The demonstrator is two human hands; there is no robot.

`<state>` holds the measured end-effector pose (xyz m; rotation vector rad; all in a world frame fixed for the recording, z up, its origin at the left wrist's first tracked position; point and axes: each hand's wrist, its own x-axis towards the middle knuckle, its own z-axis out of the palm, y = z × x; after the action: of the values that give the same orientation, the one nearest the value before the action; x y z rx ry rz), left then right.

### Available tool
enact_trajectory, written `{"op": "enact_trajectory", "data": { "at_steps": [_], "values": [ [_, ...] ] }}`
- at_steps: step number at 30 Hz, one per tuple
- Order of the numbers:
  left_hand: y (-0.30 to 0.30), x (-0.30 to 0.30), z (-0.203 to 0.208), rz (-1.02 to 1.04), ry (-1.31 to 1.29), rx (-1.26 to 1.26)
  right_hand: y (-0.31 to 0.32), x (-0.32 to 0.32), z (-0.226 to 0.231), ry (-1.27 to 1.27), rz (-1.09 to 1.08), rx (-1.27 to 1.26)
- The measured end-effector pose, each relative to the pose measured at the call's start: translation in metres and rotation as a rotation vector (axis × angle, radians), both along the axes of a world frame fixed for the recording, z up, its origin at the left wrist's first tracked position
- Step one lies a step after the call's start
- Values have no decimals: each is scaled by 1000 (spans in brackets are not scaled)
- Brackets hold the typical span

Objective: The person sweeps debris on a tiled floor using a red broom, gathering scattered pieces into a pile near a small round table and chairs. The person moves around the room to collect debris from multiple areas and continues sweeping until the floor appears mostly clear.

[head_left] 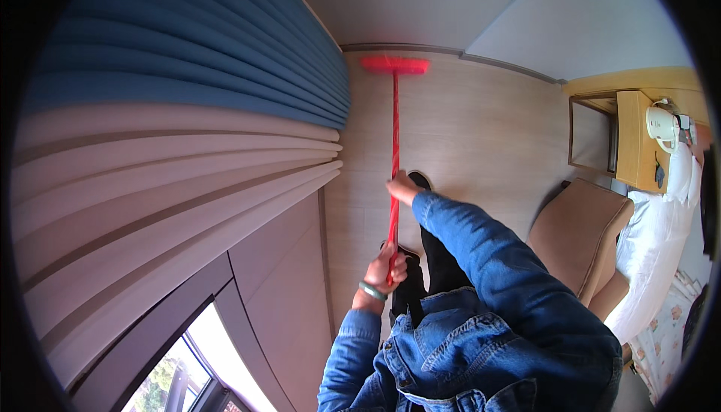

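A red broom [396, 126] stretches away from me over the floor, its wide red head lying near the far wall's skirting. My left hand [385, 268], with a bracelet at the wrist, is wrapped round the lower end of the handle close to my body. Farther up the handle, my right hand [404, 187] grips it with the fingers closed. The broom head is slightly blurred, and its bristles cannot be made out.
Blue and pale curtains [195, 59] hang along the left, above a window [176, 371]. To the right stand a brown chair [578, 235] and a wooden desk [638, 134] with a white kettle [661, 126]. Light floorboards [481, 126] lie between.
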<state>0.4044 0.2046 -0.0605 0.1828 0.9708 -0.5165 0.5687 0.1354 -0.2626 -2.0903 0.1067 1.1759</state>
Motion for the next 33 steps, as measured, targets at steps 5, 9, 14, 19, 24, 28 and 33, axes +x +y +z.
{"op": "enact_trajectory", "data": {
  "at_steps": [5,9,14,19,24,28,33],
  "values": [
    [17,-85,58,-135,156,9,-8,-117,49,176,-110,6],
    [15,-113,88,-186,192,88,-16,-156,75,283,-96,-64],
    [1,-57,60,-135,161,-6,-30,-87,45,210,-33,-33],
    [-26,40,5,-62,71,-82,-55,39,-10,139,91,-23],
    [-29,42,4,-77,54,-23,-52,32,-12,24,-81,-69],
    [-7,-35,57,-158,198,-2,-37,-73,38,217,-148,-53],
    [-5,-104,127,-81,321,44,-35,-168,95,280,-53,25]
  ]
}}
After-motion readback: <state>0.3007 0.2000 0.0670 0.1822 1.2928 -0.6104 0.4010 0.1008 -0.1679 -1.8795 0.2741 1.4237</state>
